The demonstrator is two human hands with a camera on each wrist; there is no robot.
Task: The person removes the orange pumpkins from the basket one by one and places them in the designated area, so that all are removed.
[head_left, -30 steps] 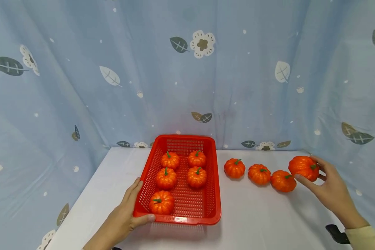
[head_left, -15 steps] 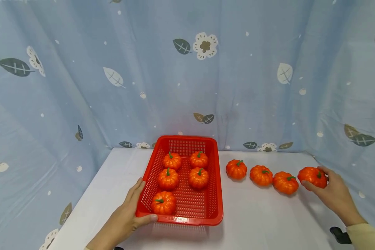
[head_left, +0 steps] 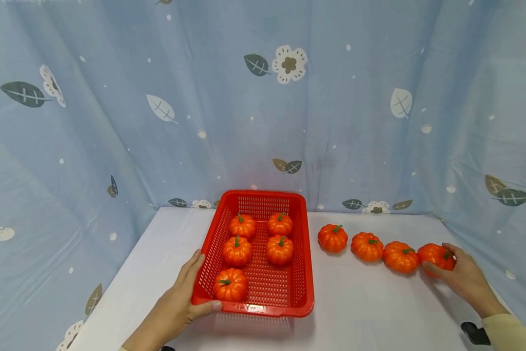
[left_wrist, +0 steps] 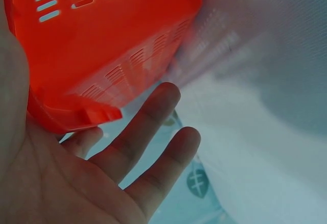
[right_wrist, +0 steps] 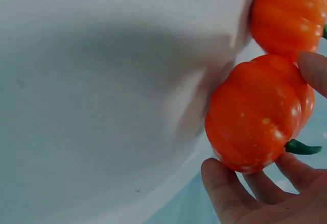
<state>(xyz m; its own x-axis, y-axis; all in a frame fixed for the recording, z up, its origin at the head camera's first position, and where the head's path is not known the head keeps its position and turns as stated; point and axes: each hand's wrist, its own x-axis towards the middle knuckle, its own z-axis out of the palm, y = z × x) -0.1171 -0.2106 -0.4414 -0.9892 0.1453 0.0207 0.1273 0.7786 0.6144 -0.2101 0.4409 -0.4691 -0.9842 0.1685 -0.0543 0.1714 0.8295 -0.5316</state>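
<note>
At the right end of a row, my right hand [head_left: 466,278] holds a small orange toy pumpkin [head_left: 436,258] with a green stem, thumb on one side and fingers on the other. The right wrist view shows this pumpkin [right_wrist: 260,114] against its neighbour [right_wrist: 288,17], low by the white table. My left hand [head_left: 175,297] holds the near-left corner of a red plastic basket [head_left: 304,273], thumb at the front rim and fingers along the left side. Two of those fingers [left_wrist: 163,168] stretch out below the rim in the left wrist view. Several pumpkins [head_left: 236,251] sit inside the basket.
Three more pumpkins stand on the white table [head_left: 359,307] between basket and right hand: one near the basket [head_left: 332,238], a middle one [head_left: 367,246] and one beside the held pumpkin [head_left: 400,257]. A blue patterned curtain [head_left: 227,107] hangs behind and at the sides.
My right hand has lowered the pumpkin from above the table to the row's right end, beside the neighbouring pumpkin. My left hand keeps its place at the basket corner.
</note>
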